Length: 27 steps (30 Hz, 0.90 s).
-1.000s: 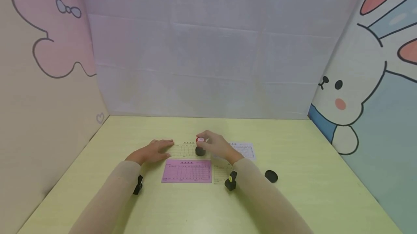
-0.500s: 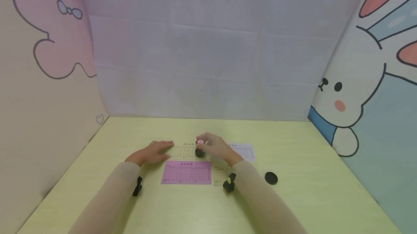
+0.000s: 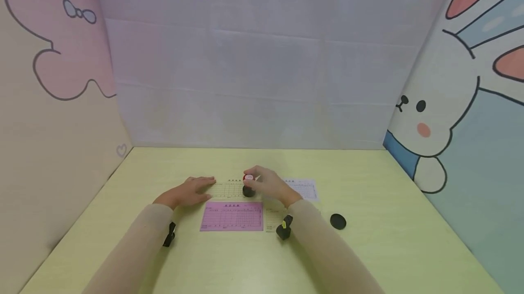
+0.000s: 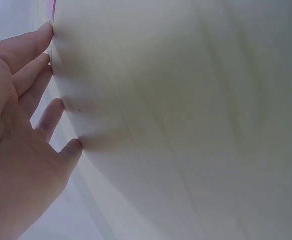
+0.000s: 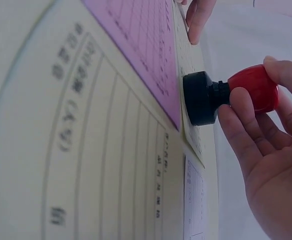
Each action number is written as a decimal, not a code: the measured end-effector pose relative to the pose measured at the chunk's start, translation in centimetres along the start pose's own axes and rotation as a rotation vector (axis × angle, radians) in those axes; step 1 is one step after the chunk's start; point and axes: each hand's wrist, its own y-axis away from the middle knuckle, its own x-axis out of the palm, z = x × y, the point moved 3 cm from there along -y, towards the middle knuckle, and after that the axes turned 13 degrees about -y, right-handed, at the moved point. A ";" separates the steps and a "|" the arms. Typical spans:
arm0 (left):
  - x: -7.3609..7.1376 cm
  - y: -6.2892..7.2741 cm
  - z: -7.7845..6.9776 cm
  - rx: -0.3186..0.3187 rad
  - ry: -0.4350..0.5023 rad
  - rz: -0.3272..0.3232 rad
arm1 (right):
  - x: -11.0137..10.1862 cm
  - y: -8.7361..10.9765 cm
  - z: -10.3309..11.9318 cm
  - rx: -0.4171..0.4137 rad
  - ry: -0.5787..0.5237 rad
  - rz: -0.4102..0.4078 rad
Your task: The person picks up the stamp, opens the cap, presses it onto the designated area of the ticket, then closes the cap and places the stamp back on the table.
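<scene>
My right hand (image 3: 270, 185) grips the red handle of a round stamp (image 5: 253, 89). Its black base faces down against a pale yellow printed form (image 3: 224, 190) in the back row, toward that sheet's right side. In the right wrist view, thumb and fingers surround the handle. My left hand (image 3: 186, 193) rests with spread fingers at the left edge of the same form. The left wrist view shows its fingertips (image 4: 73, 146) touching down at the table surface. Below that form lies a purple printed form (image 3: 232, 216); the stamp's face is hidden.
Another pale yellow form (image 3: 272, 220) lies right of the purple one, partly under my right wrist. A whitish form (image 3: 304, 190) lies behind my right forearm. A black round disc (image 3: 338, 221) sits on the table (image 3: 229, 262) farther right. Walls enclose the back and sides.
The head view has shifted slightly. Both hands, the stamp and the forms keep their places relative to each other.
</scene>
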 end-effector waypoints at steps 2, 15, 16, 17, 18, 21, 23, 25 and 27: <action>0.0 0.0 0.0 -0.003 -0.003 0.003 | 0.0 -0.1 0.0 0.004 0.002 0.002; -0.1 0.1 0.1 0.028 0.006 -0.001 | 0.3 -0.2 0.2 0.008 0.049 -0.002; -0.1 0.2 0.2 0.032 -0.001 -0.005 | 0.3 -0.2 0.2 0.006 0.050 -0.001; -0.2 0.2 0.2 0.029 0.001 -0.006 | 0.3 -0.3 0.2 0.007 0.049 0.001; -0.2 0.2 0.2 0.032 -0.002 -0.007 | 0.3 -0.3 0.2 0.011 0.050 0.002; -0.2 0.2 0.3 0.032 -0.003 -0.004 | 0.3 -0.4 0.2 0.023 0.055 0.000; -0.2 0.2 0.4 0.027 0.005 0.000 | 0.4 -0.5 0.2 0.029 0.062 -0.001; -0.2 0.2 0.5 0.023 0.008 0.003 | 0.4 -0.5 0.1 0.029 0.069 -0.001; -0.3 0.2 0.5 0.019 0.007 0.005 | 0.4 -0.6 0.0 0.033 0.073 -0.003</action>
